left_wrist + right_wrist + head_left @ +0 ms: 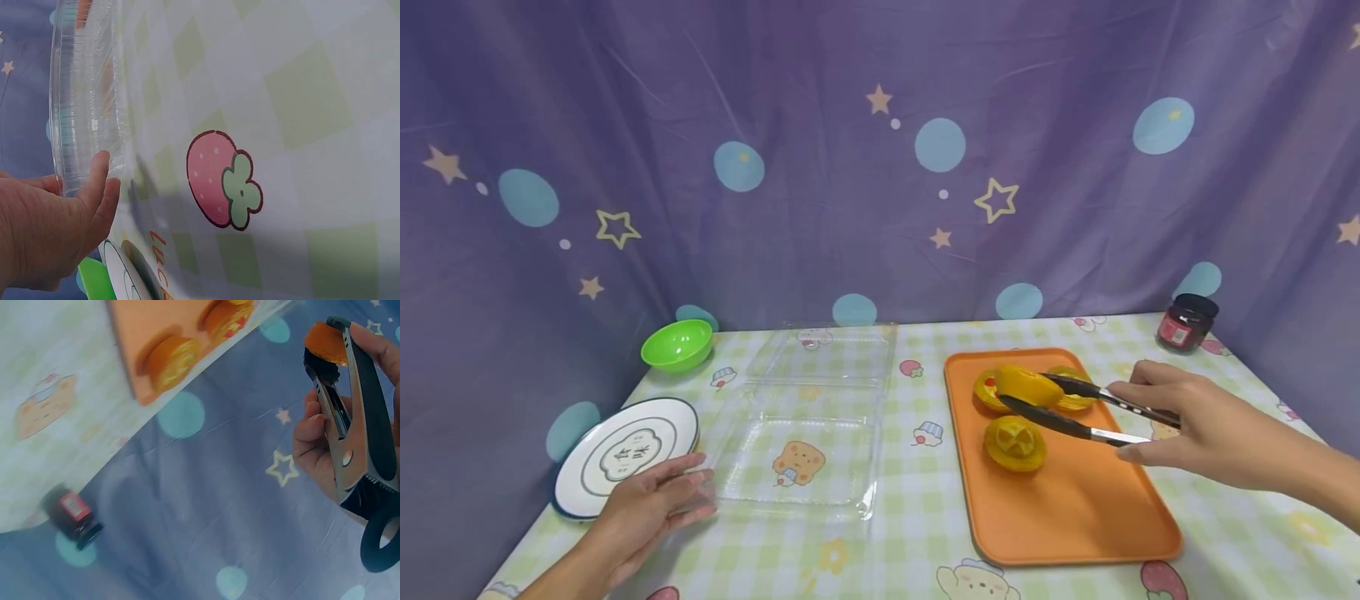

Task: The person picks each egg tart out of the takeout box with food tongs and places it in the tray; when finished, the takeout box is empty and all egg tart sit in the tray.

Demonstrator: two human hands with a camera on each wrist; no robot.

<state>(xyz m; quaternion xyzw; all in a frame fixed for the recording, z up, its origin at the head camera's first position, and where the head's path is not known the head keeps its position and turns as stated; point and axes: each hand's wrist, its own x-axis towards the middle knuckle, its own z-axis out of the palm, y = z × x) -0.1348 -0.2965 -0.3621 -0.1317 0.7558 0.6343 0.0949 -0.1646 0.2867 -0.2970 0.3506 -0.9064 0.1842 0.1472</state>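
My right hand point(1180, 417) grips black-and-metal tongs point(1093, 432). Their tips hold a yellow egg tart point(1026, 385), tilted above the orange tray point(1075, 517); the same tart point(326, 342) shows between the tips in the right wrist view. Below it on the tray lie several more: a tart with a red spot point(987, 392), one at the back right point(1077, 402) partly hidden by the tongs, and a front one point(1015, 443). My left hand point(651, 508), fingers fairly straight, touches the near left corner of a clear plastic clamshell box point(868, 492), which lies open with its lid folded back.
White plates point(580, 467) with a dark rim stand at the left, beyond my left hand. A green bowl point(677, 346) sits at the back left. At the back right is a dark jar point(1186, 323). A purple curtain point(820, 233) hangs behind the checked tablecloth point(917, 500).
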